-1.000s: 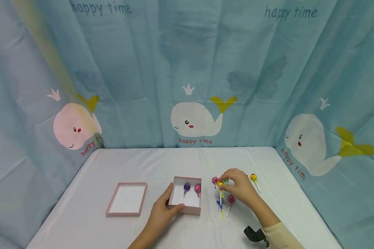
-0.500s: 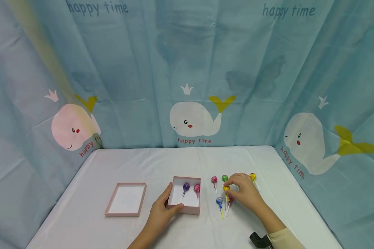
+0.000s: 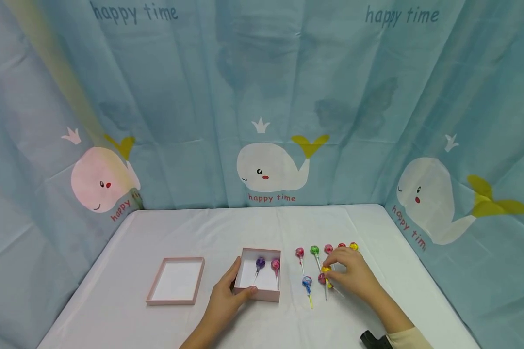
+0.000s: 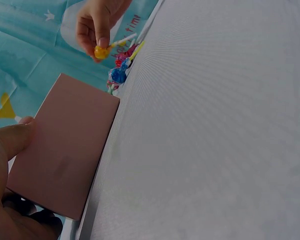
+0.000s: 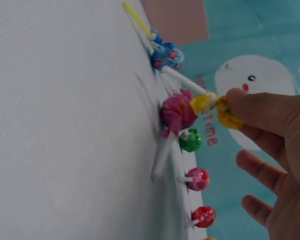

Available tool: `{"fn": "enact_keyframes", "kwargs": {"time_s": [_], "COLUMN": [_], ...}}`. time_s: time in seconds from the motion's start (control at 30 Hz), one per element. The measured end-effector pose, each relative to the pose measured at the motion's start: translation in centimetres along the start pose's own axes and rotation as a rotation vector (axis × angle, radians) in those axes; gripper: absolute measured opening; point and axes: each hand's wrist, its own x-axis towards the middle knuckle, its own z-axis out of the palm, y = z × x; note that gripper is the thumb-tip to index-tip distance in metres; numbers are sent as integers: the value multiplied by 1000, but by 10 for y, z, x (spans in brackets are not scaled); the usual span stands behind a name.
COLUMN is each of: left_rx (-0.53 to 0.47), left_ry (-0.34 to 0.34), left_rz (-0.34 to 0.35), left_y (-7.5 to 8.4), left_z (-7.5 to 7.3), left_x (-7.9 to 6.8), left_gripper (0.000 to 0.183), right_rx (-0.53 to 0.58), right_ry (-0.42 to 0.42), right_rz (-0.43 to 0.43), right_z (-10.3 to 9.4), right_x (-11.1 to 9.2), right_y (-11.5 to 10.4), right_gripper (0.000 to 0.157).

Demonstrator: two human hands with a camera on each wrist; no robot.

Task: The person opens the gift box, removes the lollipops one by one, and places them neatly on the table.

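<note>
My left hand [image 3: 227,293] grips the left side of a small pink box [image 3: 262,294], thumb at its front wall. Inside lie a purple lollipop [image 3: 260,262] and a pink lollipop [image 3: 275,264]. My right hand [image 3: 353,274] pinches a yellow lollipop [image 3: 326,270] by its wrapped head between thumb and index finger, its white stick pointing toward me. In the right wrist view the other fingers are spread, and a dark pink lollipop [image 5: 177,112] lies close by the held one. A blue lollipop [image 3: 306,281] with a yellow stick lies left of it.
A shallow pink lid [image 3: 172,302], white inside, lies left of the box. Along the back right runs a row of lollipops: pink [image 3: 300,252], green [image 3: 315,250], another pink [image 3: 328,248], red [image 3: 341,245] and yellow [image 3: 353,246]. A whale-print curtain [image 3: 183,169] surrounds the white table.
My right hand has carried the yellow lollipop rightward, from above the blue one to over the dark pink one. The left hand and the box have stayed in place.
</note>
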Motion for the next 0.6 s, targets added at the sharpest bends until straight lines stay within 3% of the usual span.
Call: {"fn": "enact_keyframes", "kwargs": {"time_s": [0.27, 0.43, 0.6], "left_rx": [5, 9, 14], "left_ry": [3, 11, 11], "left_rz": [5, -6, -2], "left_y": [0, 0, -1], "left_z": [0, 0, 1], "left_x": [1, 1, 1], "left_gripper": [100, 100, 99], "right_rx": [62, -18, -50], "right_ry": [40, 103, 109], "right_rz": [129, 71, 43], "right_z": [-22, -25, -22], "right_x": [-9, -10, -13], "right_y": [17, 29, 35], "right_gripper": [27, 29, 29]}}
